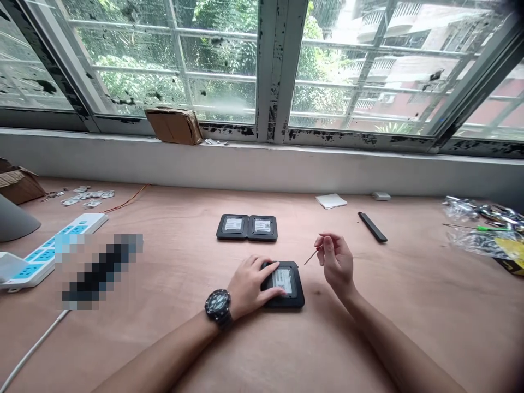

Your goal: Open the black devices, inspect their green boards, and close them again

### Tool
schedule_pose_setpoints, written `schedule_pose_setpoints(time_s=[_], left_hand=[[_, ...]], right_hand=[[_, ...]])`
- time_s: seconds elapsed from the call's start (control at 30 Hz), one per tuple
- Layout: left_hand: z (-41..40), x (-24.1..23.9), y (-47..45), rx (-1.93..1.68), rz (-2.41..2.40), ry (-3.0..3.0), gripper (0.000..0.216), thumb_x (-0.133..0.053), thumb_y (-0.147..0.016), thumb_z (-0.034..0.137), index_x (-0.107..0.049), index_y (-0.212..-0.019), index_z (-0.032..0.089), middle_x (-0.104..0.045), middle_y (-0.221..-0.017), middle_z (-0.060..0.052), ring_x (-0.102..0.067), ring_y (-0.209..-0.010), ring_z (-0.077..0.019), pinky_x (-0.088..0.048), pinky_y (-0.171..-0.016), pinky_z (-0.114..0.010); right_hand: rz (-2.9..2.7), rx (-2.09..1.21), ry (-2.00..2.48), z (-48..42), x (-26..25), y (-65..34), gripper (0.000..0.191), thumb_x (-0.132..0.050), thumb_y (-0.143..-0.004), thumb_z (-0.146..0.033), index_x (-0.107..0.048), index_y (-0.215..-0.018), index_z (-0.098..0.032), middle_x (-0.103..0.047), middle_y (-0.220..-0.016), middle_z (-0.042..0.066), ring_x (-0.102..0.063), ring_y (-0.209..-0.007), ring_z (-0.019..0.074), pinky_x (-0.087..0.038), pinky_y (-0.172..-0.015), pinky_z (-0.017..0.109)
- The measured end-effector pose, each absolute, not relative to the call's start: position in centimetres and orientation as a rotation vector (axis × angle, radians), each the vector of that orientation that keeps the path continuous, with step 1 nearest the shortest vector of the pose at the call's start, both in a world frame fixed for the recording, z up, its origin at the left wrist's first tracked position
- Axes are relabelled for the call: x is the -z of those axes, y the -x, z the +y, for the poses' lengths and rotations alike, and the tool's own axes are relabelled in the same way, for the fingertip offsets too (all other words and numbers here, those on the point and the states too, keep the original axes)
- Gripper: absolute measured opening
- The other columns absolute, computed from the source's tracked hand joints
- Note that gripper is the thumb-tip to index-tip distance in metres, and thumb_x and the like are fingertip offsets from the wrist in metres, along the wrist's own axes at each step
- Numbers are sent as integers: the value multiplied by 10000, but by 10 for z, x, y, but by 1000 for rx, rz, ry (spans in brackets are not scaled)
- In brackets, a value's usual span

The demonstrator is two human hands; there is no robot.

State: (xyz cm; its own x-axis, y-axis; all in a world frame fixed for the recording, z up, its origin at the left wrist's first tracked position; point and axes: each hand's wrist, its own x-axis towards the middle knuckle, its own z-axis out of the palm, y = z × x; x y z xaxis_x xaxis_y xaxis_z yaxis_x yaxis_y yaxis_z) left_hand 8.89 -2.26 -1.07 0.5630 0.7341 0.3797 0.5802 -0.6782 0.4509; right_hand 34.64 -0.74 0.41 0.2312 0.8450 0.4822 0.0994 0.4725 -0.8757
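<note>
Left grip (249, 284) lies open on a black device (286, 281); right grip (336, 262) pinches a thin pin (311, 256), which could slip and scratch it.

Nothing can be read. The black device (291, 286) under the left hand (249, 284) carries a white label, its print too small to make out. At 11 o'clock from it, two more black devices (246, 227) lie side by side on the counter (409, 305), each with a white label (dark print, blurred beyond reading). The watch (218, 307) dial shows no legible figures.
</note>
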Motion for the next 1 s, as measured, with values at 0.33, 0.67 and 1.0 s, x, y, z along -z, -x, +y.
schedule_pose_setpoints(time_s=[0.33, 0.67, 1.0], left_hand=[[-7, 9, -55, -659, 752, -2433, 1231, -844, -640, 689, -221, -1605, 247, -423, -1554, -159, -419, -1413, -366, -343, -1185, -508], [-7, 8, -58, -680, 735, -2395, 1236, -882, -607, 648, -258, -1597, 253, -457, -1537, -160, -435, -1406, -367, -352, -1171, -528], [-7, 15, -48, -560, 821, -2548, 1245, -753, -666, 785, -214, -1610, 178, -336, -1613, -189, -317, -1488, -380, -264, -1221, -530]], right_hand=[[-1416, -641, 830, -22, 9, -320, 106, -513, -1038, -324, -582, -1049, -243, -628, -860, 2, -464, -476, 71, -391, -407, 220], [-1604, -600, 965, -20, -3, -318, 205, -578, -992, -391, -705, -1060, -246, -628, -1050, 90, -623, -784, 185, -558, -673, 347], [-1583, -1017, 908, -18, -24, -325, 310, -491, -1028, -471, -644, -1174, -244, -664, -885, 34, -497, -573, 114, -471, -542, 274]])
